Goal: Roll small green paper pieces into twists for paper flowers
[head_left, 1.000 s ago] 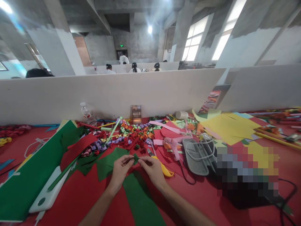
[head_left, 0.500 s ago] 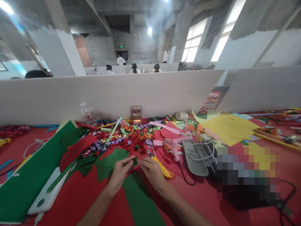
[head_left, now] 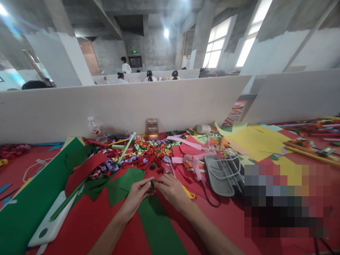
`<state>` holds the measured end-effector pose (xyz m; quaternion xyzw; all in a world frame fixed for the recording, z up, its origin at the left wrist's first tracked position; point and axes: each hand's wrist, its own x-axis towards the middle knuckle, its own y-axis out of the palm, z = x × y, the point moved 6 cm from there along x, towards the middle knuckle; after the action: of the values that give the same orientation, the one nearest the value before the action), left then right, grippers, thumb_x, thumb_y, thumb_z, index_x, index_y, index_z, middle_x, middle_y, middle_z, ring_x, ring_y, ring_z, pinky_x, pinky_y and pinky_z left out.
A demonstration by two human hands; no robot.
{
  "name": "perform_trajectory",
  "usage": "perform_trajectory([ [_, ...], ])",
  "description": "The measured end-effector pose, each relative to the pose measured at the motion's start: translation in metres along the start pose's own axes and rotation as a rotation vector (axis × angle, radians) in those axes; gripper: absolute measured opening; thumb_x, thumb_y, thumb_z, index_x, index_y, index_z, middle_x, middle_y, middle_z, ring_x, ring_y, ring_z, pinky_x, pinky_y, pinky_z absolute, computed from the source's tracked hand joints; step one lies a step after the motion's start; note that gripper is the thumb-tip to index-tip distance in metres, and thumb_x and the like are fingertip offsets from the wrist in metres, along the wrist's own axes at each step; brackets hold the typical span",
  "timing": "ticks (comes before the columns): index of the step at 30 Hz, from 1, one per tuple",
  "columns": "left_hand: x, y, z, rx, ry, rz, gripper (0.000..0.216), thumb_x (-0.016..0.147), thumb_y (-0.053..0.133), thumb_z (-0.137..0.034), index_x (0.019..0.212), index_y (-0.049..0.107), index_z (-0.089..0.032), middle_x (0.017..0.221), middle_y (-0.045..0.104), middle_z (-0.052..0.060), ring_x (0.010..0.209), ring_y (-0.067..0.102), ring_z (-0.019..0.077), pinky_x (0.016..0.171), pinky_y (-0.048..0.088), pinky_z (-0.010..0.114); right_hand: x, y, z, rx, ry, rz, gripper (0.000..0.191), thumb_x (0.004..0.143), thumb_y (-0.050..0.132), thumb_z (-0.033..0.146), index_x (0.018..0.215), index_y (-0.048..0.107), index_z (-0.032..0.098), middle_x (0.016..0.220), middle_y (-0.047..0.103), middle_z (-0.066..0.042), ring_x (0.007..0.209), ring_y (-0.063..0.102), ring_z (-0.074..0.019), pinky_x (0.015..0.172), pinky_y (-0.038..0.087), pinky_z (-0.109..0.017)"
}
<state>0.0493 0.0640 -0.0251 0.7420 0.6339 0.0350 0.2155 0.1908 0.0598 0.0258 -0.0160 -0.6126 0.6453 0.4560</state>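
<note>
My left hand (head_left: 138, 196) and my right hand (head_left: 171, 189) meet fingertip to fingertip over a red table. Between them they pinch a small rolled piece of green paper (head_left: 152, 183), both with fingers closed on it. A long green paper strip (head_left: 159, 230) runs from under my hands toward me. Yellow-handled scissors (head_left: 186, 190) lie just right of my right hand. A pile of curled coloured paper pieces (head_left: 143, 152) lies beyond my hands.
Green sheets (head_left: 32, 198) and a white flat device (head_left: 50, 226) lie at the left. A pink glue gun (head_left: 195, 164), a grey wire tray (head_left: 221, 173) and yellow sheets (head_left: 255, 143) sit at the right. A water bottle (head_left: 96, 130) stands by the white partition (head_left: 119, 106). People work beyond it.
My hands have drawn closer together, and the green piece between them has gone from a flat scrap to a tighter roll. The view has shifted slightly.
</note>
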Motion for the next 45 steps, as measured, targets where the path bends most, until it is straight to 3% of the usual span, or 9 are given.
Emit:
perform_trajectory([
  [9,-0.002,0.008,0.002,0.036,-0.022,0.113,0.042,0.080,0.071,-0.041,0.113,0.072,-0.015,0.110,0.072,0.014,0.095,0.069,0.0239,0.089,0.051,0.036,0.003,-0.009,0.009,-0.175,-0.192,0.060,0.014,0.097,0.051,0.021,0.099,0.065,0.022,0.093,0.064,-0.006,0.089,0.053,-0.0197,0.084,0.038,-0.036],
  [14,-0.008,0.011,-0.001,-0.035,-0.088,0.154,0.039,0.080,0.073,-0.035,0.113,0.072,-0.014,0.111,0.072,0.015,0.098,0.067,0.0236,0.093,0.049,0.036,0.003,-0.009,0.013,-0.238,-0.323,0.097,0.017,0.098,0.049,0.020,0.092,0.064,0.019,0.087,0.062,-0.004,0.082,0.052,-0.0171,0.077,0.038,-0.034],
  [17,-0.009,0.008,-0.004,-0.103,-0.127,0.137,0.038,0.078,0.075,-0.028,0.113,0.072,-0.014,0.110,0.072,0.014,0.095,0.068,0.0209,0.093,0.049,0.033,0.003,-0.010,0.004,-0.113,-0.194,0.012,0.015,0.097,0.052,0.021,0.094,0.066,0.020,0.090,0.064,-0.004,0.086,0.054,-0.0179,0.078,0.040,-0.034],
  [21,-0.008,0.007,-0.007,-0.117,-0.098,0.134,0.045,0.080,0.074,-0.028,0.122,0.066,-0.014,0.101,0.074,0.015,0.086,0.070,0.0188,0.084,0.053,0.029,0.002,-0.009,-0.010,0.248,0.075,-0.158,0.015,0.095,0.055,0.022,0.092,0.070,0.022,0.093,0.063,-0.006,0.086,0.056,-0.0170,0.074,0.046,-0.030],
  [24,-0.005,0.003,-0.005,-0.124,-0.046,0.057,0.046,0.077,0.077,-0.027,0.119,0.068,-0.014,0.099,0.075,0.013,0.084,0.071,0.0178,0.081,0.054,0.027,0.002,-0.008,-0.016,0.486,0.233,-0.233,0.014,0.092,0.059,0.025,0.092,0.073,0.021,0.092,0.063,-0.006,0.085,0.060,-0.0169,0.074,0.049,-0.028],
  [28,0.000,-0.004,-0.002,-0.120,0.020,-0.055,0.043,0.071,0.082,-0.027,0.111,0.072,-0.015,0.101,0.075,0.011,0.081,0.072,0.0185,0.078,0.057,0.028,0.004,-0.009,-0.018,0.616,0.366,-0.255,0.015,0.090,0.062,0.027,0.086,0.075,0.020,0.087,0.065,-0.006,0.082,0.062,-0.0177,0.074,0.050,-0.029],
  [32,0.002,-0.007,-0.002,-0.012,0.080,-0.107,0.044,0.070,0.081,-0.032,0.109,0.073,-0.013,0.095,0.076,0.011,0.076,0.071,0.0189,0.069,0.058,0.027,0.004,-0.009,-0.019,0.643,0.395,-0.255,0.015,0.089,0.063,0.028,0.086,0.075,0.020,0.088,0.065,-0.006,0.081,0.062,-0.0179,0.073,0.050,-0.029],
  [38,0.002,-0.006,-0.005,0.018,0.114,-0.098,0.045,0.070,0.081,-0.034,0.109,0.073,-0.014,0.112,0.072,0.013,0.094,0.069,0.0221,0.087,0.055,0.032,0.002,-0.002,-0.020,0.612,0.380,-0.203,0.013,0.089,0.063,0.027,0.089,0.075,0.022,0.089,0.063,-0.005,0.083,0.062,-0.0178,0.075,0.049,-0.030],
  [45,0.008,-0.015,-0.002,0.062,0.200,-0.133,0.038,0.068,0.081,-0.032,0.102,0.075,-0.015,0.100,0.075,0.012,0.090,0.069,0.0216,0.081,0.056,0.031,0.002,-0.001,-0.019,0.613,0.381,-0.201,0.013,0.089,0.063,0.027,0.089,0.075,0.022,0.090,0.063,-0.005,0.084,0.062,-0.0183,0.076,0.049,-0.030],
])
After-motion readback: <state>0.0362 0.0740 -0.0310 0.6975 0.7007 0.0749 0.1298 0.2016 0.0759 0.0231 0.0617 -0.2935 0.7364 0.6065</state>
